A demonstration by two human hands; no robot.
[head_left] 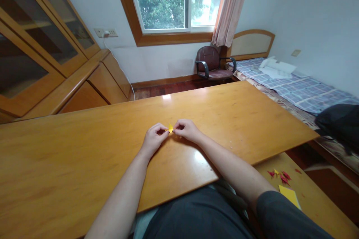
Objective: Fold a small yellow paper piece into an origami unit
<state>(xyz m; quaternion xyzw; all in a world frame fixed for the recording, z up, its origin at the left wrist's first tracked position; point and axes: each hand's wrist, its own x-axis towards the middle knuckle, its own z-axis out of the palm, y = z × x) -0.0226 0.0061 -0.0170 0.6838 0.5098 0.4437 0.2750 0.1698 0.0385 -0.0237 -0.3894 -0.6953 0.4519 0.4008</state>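
Over the wooden table (84,149), I see the left hand (153,138) pinching one end of a small yellow folded piece (170,129), probably paper: light, easily crushed, best gripped by its tips; the right hand (188,130) pinches the other.

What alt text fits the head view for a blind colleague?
The left hand and right hand hold a small folded yellow piece between them over a wooden table. To the right, red and yellow folded pieces and yellow paper lie on another surface.
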